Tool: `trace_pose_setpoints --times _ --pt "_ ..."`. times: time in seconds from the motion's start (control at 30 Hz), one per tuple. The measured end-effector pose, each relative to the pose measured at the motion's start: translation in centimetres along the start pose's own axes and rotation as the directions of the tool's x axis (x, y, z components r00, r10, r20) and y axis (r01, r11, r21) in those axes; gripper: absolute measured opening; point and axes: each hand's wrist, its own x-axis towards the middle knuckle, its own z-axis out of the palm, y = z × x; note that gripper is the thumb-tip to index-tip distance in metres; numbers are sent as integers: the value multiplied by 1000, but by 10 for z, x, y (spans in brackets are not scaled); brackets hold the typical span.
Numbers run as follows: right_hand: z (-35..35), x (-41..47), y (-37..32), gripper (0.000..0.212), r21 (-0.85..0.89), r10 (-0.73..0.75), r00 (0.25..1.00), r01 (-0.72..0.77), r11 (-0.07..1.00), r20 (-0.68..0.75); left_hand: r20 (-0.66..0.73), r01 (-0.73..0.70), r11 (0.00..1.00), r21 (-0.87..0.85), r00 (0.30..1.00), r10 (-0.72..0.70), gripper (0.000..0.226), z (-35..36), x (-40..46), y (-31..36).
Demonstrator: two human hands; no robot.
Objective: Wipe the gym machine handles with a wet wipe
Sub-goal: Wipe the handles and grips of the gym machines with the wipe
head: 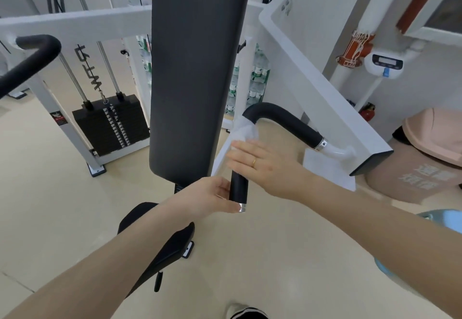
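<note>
Two hands (pixel 210 198) (pixel 260 163), two black handles (pixel 282 121) (pixel 30 61), one white wipe (pixel 243 131), one back pad (pixel 195 69), one weight stack (pixel 110 124).

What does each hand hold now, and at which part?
The right hand presses the wet wipe around the black handle, on its upright part. The left hand holds the same handle near its lower end.

The machine's frame (pixel 312 74) was white, its tall back pad (pixel 195 69) dark charcoal. The handle (pixel 282 121) wore black foam ending in a silver ring, and the wipe (pixel 243 131) on it was white. A thin gold ring (pixel 254 162) showed on the right hand (pixel 260 166). The weight stack (pixel 110 124) was black with small white labels, the floor (pixel 50 193) pale beige, the bin (pixel 425 163) pinkish tan.
</note>
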Motion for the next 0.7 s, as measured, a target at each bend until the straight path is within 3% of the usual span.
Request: trace_pose_setpoints --times 0.1,0.17,0.27,0.37,0.43,0.57,0.63,0.7 --pt "-8 3 16 64 -14 -76 996 76 997 42 55 36 997 69 998 -40 52 -10 1 10" --pt "-11 14 34 77 -4 31 998 -30 1000 58 26 50 998 38 998 -51 66 -17 3 18" --pt "-23 34 60 75 19 266 962 -268 963 60 -81 36 999 41 996 -32 62 -26 7 27" --pt "-28 32 80 47 139 553 812 -579 803 186 -154 15 997 72 988 -3 59 -28 12 32" --pt "-26 18 80 37 145 654 718 -692 707 239 -178 -16 999 39 984 22 59 -24 17 34" --pt "-24 -14 64 56 102 776 586 -808 580 232 -258 -79 995 -61 964 60 60 -16 27 32" --pt "-25 -9 54 64 135 786 582 -813 566 207 -276 -100 990 -96 959 70 61 -14 30 32" --pt "-30 11 46 63 203 744 646 -761 616 167 -270 -116 986 -118 959 81 61 -13 31 34"
